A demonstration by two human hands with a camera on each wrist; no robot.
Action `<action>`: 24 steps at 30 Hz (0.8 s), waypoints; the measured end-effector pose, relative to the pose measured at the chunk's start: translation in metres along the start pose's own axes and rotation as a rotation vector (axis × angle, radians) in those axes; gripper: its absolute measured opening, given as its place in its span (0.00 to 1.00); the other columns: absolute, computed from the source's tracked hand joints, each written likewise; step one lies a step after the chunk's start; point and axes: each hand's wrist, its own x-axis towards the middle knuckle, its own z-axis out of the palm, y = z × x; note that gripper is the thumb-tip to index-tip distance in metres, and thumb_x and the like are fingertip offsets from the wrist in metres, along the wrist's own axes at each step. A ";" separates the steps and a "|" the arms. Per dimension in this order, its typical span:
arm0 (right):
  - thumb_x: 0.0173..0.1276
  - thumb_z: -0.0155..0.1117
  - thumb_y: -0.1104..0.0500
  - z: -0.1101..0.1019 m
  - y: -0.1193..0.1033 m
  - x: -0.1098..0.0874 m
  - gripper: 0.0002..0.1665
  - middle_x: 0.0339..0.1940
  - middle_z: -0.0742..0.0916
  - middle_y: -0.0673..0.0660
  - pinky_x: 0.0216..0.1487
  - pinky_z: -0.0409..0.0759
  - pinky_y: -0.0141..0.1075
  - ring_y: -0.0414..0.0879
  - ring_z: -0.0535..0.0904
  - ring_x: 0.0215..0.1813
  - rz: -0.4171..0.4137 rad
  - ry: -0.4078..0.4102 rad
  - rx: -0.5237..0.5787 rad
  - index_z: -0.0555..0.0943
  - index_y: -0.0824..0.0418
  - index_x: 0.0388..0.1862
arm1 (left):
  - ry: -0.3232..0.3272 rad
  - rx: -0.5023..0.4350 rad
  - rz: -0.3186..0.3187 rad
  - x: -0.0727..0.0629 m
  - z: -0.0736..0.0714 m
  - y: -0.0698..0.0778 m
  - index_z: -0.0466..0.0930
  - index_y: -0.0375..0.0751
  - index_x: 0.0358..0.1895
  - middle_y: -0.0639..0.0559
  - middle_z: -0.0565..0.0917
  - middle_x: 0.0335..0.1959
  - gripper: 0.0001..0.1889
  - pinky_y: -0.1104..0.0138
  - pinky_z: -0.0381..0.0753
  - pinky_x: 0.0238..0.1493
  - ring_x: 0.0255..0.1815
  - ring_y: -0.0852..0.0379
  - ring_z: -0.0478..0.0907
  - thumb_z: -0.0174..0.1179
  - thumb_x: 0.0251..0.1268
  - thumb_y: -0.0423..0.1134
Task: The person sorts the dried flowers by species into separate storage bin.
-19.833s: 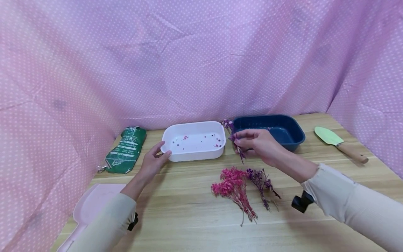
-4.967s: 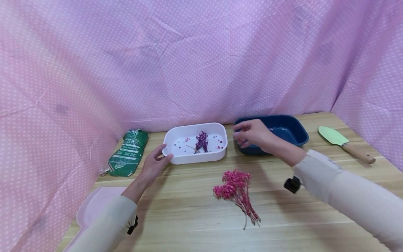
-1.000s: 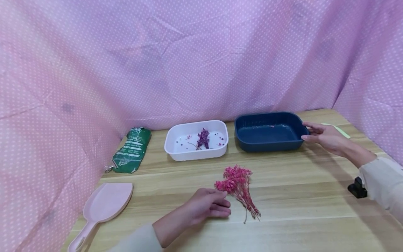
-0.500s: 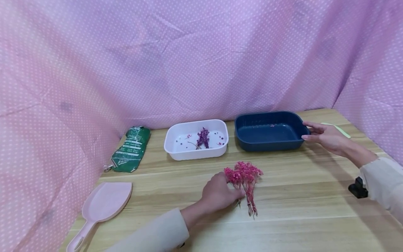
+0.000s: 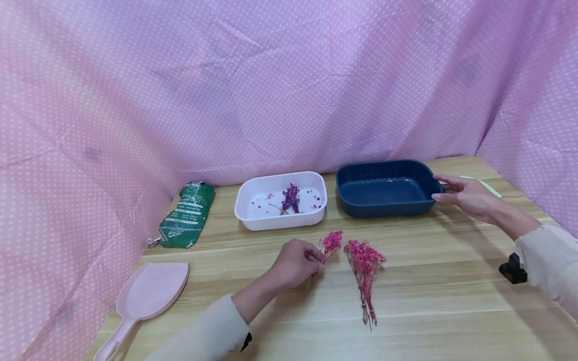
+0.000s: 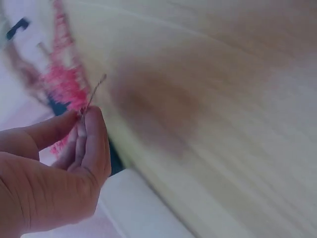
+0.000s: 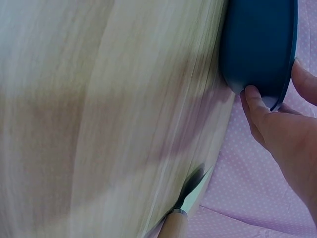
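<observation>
In the head view my left hand (image 5: 294, 264) pinches a small sprig of pink dried flowers (image 5: 333, 240) between thumb and fingers, just above the table. The left wrist view shows its thin stem (image 6: 96, 90) sticking out past the fingertips. A larger bunch of pink dried flowers (image 5: 365, 256) lies on the wood to the right of it. My right hand (image 5: 471, 199) holds the right end of a navy blue tub (image 5: 386, 209), its thumb and fingers on the rim and end wall. A few tiny flower bits lie inside the tub.
A white tub (image 5: 282, 223) holding purple dried flowers (image 5: 291, 197) stands left of the navy one. Farther left are a green bag (image 5: 188, 215) and a pink dustpan (image 5: 153, 288). A wooden-handled trowel (image 7: 195, 193) lies beyond my right hand. Pink dotted cloth (image 5: 289, 90) hangs behind.
Purple flowers have gone from the table into the white tub. My left hand left that tub and separated a pink sprig from the bunch, which shifted right. My right hand now holds the navy tub.
</observation>
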 end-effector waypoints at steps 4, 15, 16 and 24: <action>0.71 0.60 0.55 0.001 0.001 0.000 0.46 0.72 0.58 0.74 0.45 0.68 0.12 0.61 0.54 0.69 0.002 0.008 0.033 0.45 0.68 0.77 | -0.057 -0.175 -0.058 -0.003 -0.009 0.005 0.86 0.33 0.38 0.47 0.85 0.26 0.07 0.63 0.85 0.31 0.27 0.57 0.81 0.67 0.56 0.27; 0.71 0.61 0.56 0.000 0.004 0.002 0.47 0.73 0.58 0.70 0.45 0.69 0.13 0.57 0.57 0.70 0.016 0.010 0.058 0.45 0.67 0.77 | -0.101 -0.410 -0.173 0.001 -0.015 0.012 0.82 0.31 0.47 0.45 0.84 0.31 0.13 0.61 0.86 0.37 0.28 0.58 0.82 0.64 0.58 0.24; 0.71 0.61 0.56 0.001 0.004 0.001 0.47 0.72 0.61 0.68 0.45 0.69 0.14 0.52 0.60 0.67 0.012 0.018 0.056 0.46 0.67 0.77 | -0.101 -0.423 -0.174 0.001 -0.015 0.012 0.82 0.31 0.48 0.44 0.84 0.31 0.13 0.61 0.86 0.37 0.28 0.57 0.82 0.63 0.58 0.23; 0.70 0.61 0.55 0.003 0.004 0.000 0.46 0.71 0.61 0.69 0.45 0.70 0.14 0.50 0.61 0.65 0.002 0.030 0.064 0.47 0.67 0.77 | -0.112 -0.468 -0.166 0.018 -0.021 0.026 0.80 0.30 0.49 0.40 0.85 0.37 0.14 0.61 0.86 0.38 0.33 0.52 0.85 0.62 0.59 0.23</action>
